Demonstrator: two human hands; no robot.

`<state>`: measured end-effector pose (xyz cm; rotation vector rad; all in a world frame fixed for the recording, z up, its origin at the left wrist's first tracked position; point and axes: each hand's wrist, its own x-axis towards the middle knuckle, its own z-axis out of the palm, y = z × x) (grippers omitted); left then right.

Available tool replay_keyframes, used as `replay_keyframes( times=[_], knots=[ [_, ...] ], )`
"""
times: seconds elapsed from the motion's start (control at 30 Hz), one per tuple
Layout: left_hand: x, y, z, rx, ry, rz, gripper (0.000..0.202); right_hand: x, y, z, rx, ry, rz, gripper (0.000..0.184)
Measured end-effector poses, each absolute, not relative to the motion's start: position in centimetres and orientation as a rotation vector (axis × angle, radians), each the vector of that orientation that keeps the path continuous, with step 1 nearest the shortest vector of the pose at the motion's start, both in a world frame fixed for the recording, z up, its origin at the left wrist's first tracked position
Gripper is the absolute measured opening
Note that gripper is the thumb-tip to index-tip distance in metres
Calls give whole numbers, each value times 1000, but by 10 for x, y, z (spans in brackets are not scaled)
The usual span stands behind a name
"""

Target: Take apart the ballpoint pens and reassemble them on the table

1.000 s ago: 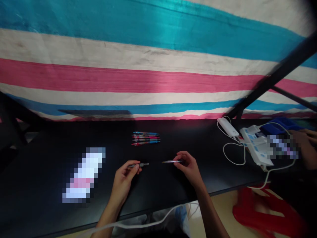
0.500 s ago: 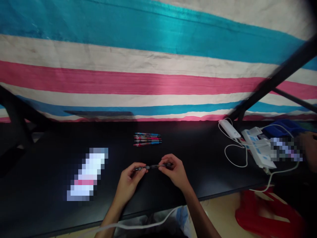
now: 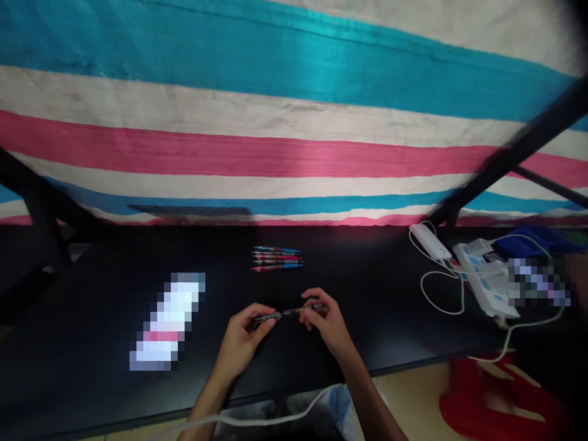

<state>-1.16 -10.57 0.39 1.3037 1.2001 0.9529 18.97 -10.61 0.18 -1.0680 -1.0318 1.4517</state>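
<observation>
Both hands hold a dark pen with a grey part [image 3: 288, 313] level, low over the near half of the black table. My left hand [image 3: 241, 340] is closed on its left end, pinching it between thumb and fingers. On the right end, my right hand [image 3: 324, 318] is closed with thumb and fingertips, partly covering it. A slight step shows at the pen's middle; I cannot tell whether it is one piece or two parts. Beyond the hands, several pens [image 3: 277, 259] with blue, red and dark parts lie side by side in a row.
A blurred-out bright phone-like shape [image 3: 168, 321] lies at left. At right are a white power strip [image 3: 487, 282], a white adapter [image 3: 430, 241], loose cables and a blue item [image 3: 528, 240]. A red stool [image 3: 500, 398] stands below the table edge. Striped sheeting [image 3: 275, 153] hangs behind.
My right hand's fingers have loosened and shifted along the pen, and a step now shows at its middle. My left hand keeps its pinch. The whole view has shifted slightly.
</observation>
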Motion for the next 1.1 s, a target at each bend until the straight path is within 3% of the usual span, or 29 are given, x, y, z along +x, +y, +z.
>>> replay_keyframes(
  times=[0.17,0.23,0.3,0.4,0.5,0.6,0.67,0.7,0.77,0.87,0.93,1.1],
  knots=[
    [-15,-105,4,1179,1139,966,19,189,-108,-2,-1055,-999,1468,13],
    [-15,-106,4,1156,1134,979,19,187,-109,-2,-1113,-1034,1440,23],
    [-15,-106,3,1143,1130,1000,18,185,-109,-2,-1109,-1053,1429,15],
    [-15,-106,3,1143,1129,1015,18,186,-110,-2,-1057,-1039,1415,35],
    [-15,-105,4,1157,1131,992,18,190,-111,-4,-1088,-1097,1429,13],
    [-14,-105,5,1167,1132,994,18,190,-110,-5,-1095,-1092,1414,14],
    [-14,-105,5,1167,1138,1003,19,189,-109,-4,-1066,-1069,1406,30],
    [-14,-105,5,1166,1141,999,19,189,-109,-4,-1062,-1071,1406,29],
    [-14,-105,6,1160,1145,982,19,189,-109,-5,-1084,-1114,1416,11],
    [-14,-106,7,1151,1151,980,19,189,-109,-6,-1101,-1120,1392,12],
    [-14,-105,6,1154,1151,988,19,189,-110,-7,-1080,-1104,1392,23],
    [-14,-105,5,1163,1145,996,19,188,-112,-9,-1104,-1104,1393,14]
  ],
)
